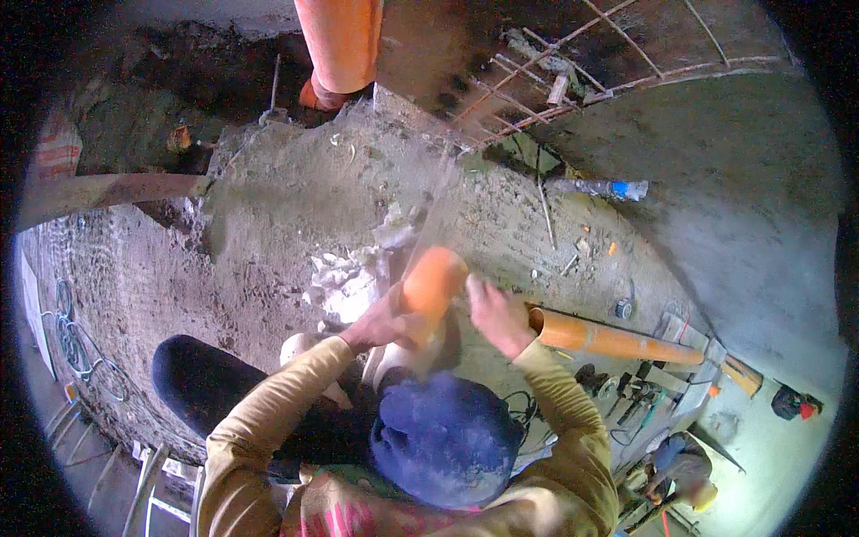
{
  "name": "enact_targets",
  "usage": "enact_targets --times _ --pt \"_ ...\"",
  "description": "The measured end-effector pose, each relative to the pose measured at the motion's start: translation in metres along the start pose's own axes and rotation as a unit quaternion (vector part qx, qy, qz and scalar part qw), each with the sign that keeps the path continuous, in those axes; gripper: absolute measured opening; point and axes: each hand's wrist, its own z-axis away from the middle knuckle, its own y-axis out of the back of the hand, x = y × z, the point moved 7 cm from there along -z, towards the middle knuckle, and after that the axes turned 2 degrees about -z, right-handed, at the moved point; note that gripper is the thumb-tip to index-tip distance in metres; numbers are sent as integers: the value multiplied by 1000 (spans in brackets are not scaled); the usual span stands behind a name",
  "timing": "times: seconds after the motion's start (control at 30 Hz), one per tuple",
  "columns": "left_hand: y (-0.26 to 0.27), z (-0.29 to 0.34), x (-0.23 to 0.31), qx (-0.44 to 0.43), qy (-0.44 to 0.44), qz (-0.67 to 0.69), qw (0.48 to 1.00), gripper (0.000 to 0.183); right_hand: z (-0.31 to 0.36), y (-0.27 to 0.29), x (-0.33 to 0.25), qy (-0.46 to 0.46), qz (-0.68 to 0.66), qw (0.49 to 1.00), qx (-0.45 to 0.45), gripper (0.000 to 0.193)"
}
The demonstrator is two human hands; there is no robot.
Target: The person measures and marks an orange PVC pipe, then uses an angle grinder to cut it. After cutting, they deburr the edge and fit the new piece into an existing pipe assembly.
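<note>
My left hand point(386, 320) is wrapped round the lower left side of a short orange plastic pipe piece point(436, 273), which is tilted above my boot. Just right of the pipe piece, my right hand point(497, 311) is blurred by motion. Its fingers are curled, and whatever they hold cannot be made out. A pale, see-through streak point(431, 201) runs from the pipe piece up toward the far wall. White crumpled scraps point(344, 285) lie on the rough ground just left of my hands. My blue-clad knee point(447, 438) is bent below them.
A long orange pipe point(617, 338) lies to the right, beside scattered tools point(631, 394). At the far side stands a large orange pipe point(344, 45). Steel mesh point(555, 54) leans at the upper right. Coiled cable point(76, 345) lies far left. Another person point(677, 470) crouches lower right.
</note>
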Motion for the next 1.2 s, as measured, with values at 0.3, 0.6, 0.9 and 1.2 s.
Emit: enact_targets --times 0.3,0.6,0.9,1.2 --pt "-6 14 52 4 28 -220 975 81 15 -14 8 9 56 998 -11 40" --pt "1 9 43 40 16 -221 974 73 10 -28 26 -30 -26 999 -10 33" --pt "15 -15 -3 19 -66 -195 978 74 6 -26 13 -20 -9 998 51 33" --pt "6 5 37 23 -58 -189 980 62 1 -21 0 21 2 999 -24 41"
